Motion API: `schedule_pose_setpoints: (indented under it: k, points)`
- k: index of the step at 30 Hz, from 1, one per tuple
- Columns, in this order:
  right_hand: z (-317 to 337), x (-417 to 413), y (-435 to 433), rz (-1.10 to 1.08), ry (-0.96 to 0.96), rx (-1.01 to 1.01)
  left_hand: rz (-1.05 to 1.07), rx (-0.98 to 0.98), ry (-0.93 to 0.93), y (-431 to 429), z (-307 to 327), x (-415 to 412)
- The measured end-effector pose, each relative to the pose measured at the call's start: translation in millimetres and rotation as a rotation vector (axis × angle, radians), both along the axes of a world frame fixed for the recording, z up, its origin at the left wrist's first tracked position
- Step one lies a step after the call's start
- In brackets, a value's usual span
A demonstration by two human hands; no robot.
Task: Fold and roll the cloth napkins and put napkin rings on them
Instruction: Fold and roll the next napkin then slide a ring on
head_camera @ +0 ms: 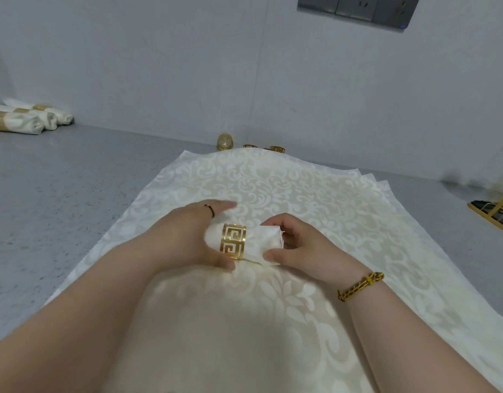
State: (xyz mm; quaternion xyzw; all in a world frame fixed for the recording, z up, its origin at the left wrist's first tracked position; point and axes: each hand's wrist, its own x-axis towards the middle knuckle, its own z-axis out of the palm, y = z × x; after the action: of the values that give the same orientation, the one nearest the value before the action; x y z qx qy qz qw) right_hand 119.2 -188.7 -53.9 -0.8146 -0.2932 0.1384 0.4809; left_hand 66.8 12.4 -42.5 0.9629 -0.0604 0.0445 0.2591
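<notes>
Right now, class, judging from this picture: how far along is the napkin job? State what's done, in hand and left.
Done: three ringed rolls lie at far left. In hand: the left hand and right hand grip a rolled napkin with a gold ring around it. Left: flat napkins stacked underneath and loose rings by the wall.

Soft even light, blurred stretched edges

Head-worn camera looks forward and down, close over the table [74, 194].

Tabletop [60, 208] left gives passage (rolled napkins [26, 120] crowd its far corner).
</notes>
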Motion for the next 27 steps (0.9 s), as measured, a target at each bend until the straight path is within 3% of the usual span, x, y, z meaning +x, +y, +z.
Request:
schedule_pose_setpoints:
  k: [5, 14, 18, 19, 21, 24, 27]
  points:
    - [0, -2, -8, 0.011, 0.001, -0.084, 0.079, -0.230, 0.128, 28, -4, -18]
    - [-2, -7, -1, -0.043, -0.098, -0.126, 0.118, -0.393, -0.075, 31, -20, -12]
    - [2, -9, -2, -0.038, -0.081, -0.149, 0.069, -0.492, -0.035, 30, -20, -15]
    - [3, -10, -2, -0.052, -0.106, -0.163, 0.056, -0.458, -0.020, 27, -21, -16]
    - [7, -14, -1, -0.081, -0.271, -0.277, 0.030, -0.203, -0.074, 19, -21, -15]
    - [9, -22, 5, -0.060, -0.638, -0.527, -0.026, 0.283, -0.402, 2, -24, -11]
    - [6, -28, 13, -0.064, -0.752, -0.605, -0.046, 0.472, -0.572, -11, -28, -6]
